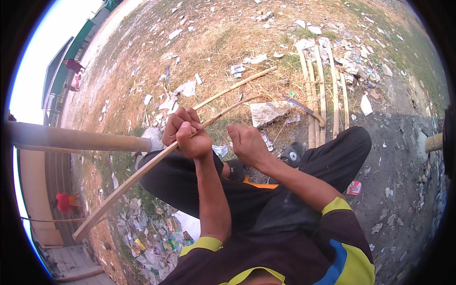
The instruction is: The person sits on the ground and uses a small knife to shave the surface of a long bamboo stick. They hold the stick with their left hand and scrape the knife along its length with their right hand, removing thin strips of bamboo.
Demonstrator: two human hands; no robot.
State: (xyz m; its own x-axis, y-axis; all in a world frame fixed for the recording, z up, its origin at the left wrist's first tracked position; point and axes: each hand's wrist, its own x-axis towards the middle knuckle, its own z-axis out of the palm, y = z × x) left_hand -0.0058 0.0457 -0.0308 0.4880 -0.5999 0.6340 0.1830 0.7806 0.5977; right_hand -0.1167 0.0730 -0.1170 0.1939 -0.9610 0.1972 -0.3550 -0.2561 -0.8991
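My left hand (189, 134) is wrapped round a long, pale wooden strip, which looks like split bamboo (130, 182). The strip slants from the lower left to beyond my knuckles, where it narrows to a thin, bent tip. Just right of it, my right hand (251, 147) is closed, thumb up; whatever it may hold is hidden. Past my hands, a second bamboo strip (242, 83) slants over the dry grass. A curved-handled knife (304, 108) rests by several bamboo strips (321, 90) laid side by side on the ground.
A thick pole (80, 137) juts in from the left beside my knee; another pole end (433, 142) shows at the right. Litter (156, 237) covers the ground near my legs. A crumpled sheet (268, 113) lies ahead. Two people (73, 66) are far off at upper left.
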